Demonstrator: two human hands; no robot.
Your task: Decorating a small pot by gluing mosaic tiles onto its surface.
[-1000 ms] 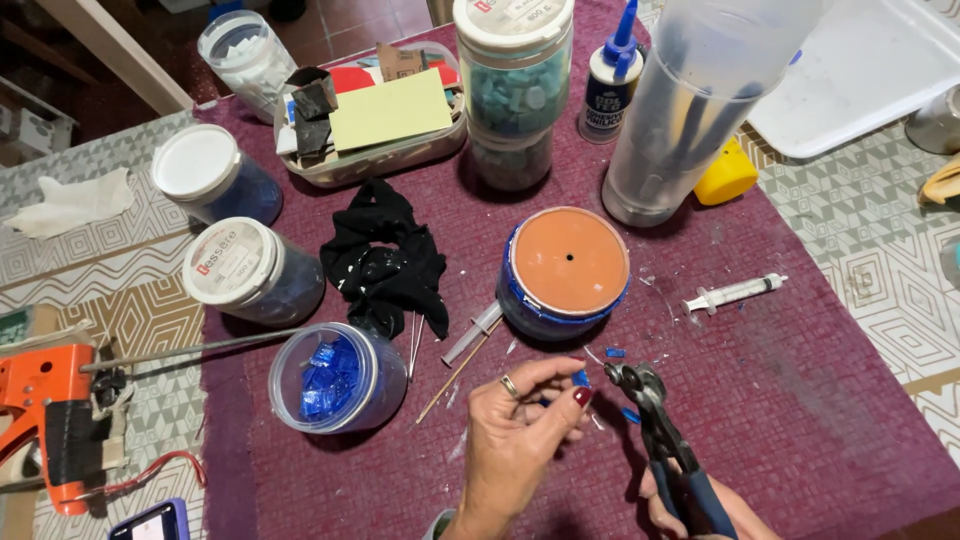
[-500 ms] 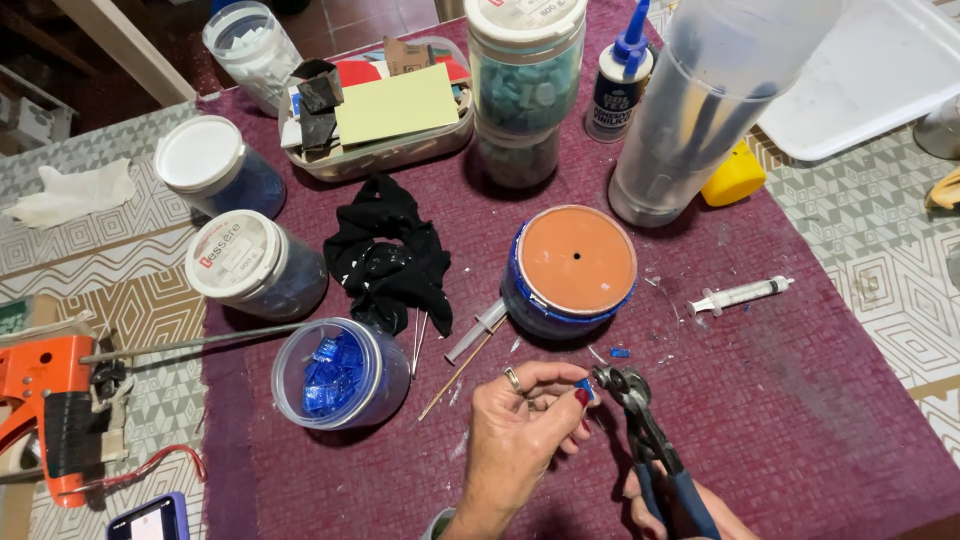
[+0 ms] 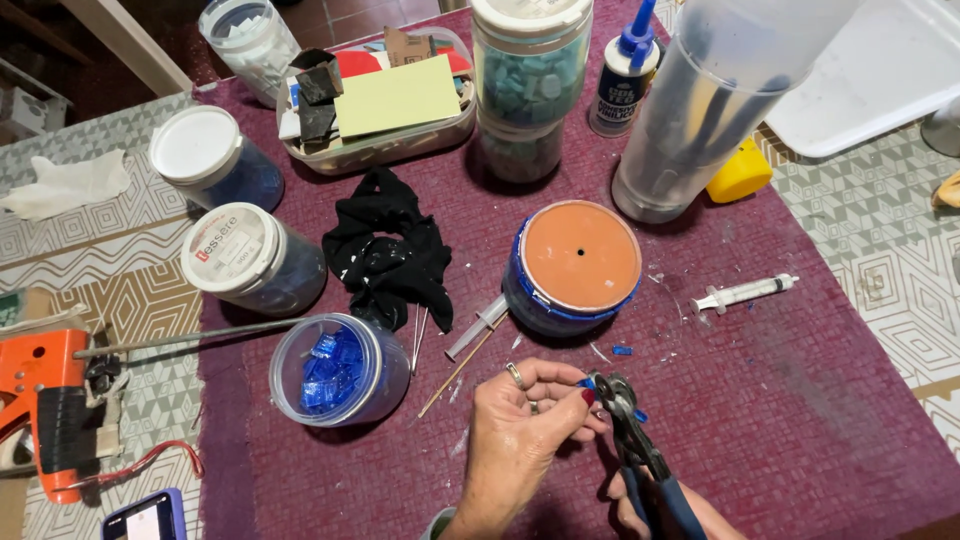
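**Two hands, one blue tile, one pair of nippers**

The left hand sits low on the table. Its fingers are curled in, and the thumb and first finger pinch one small blue tile. The right hand is mostly out of the picture at the bottom. It is closed around the blue handles of the nippers. The nippers' tip meets the tile just beside the left fingertips.

Near the hands there is one open jar full of blue tiles. Behind it stand two jars with white lids: one close by and one farther back. One upside-down pot with an orange bottom and blue sides sits just above the hands. One black cloth lies between the pot and the jars. One syringe lies to the right of the pot, and one more lies on its left. One loose blue chip lies below the pot.

At the back are two stacked jars of greenish tiles, one glue bottle, one tall clear tub and one tray of scraps. One orange glue gun lies far left.
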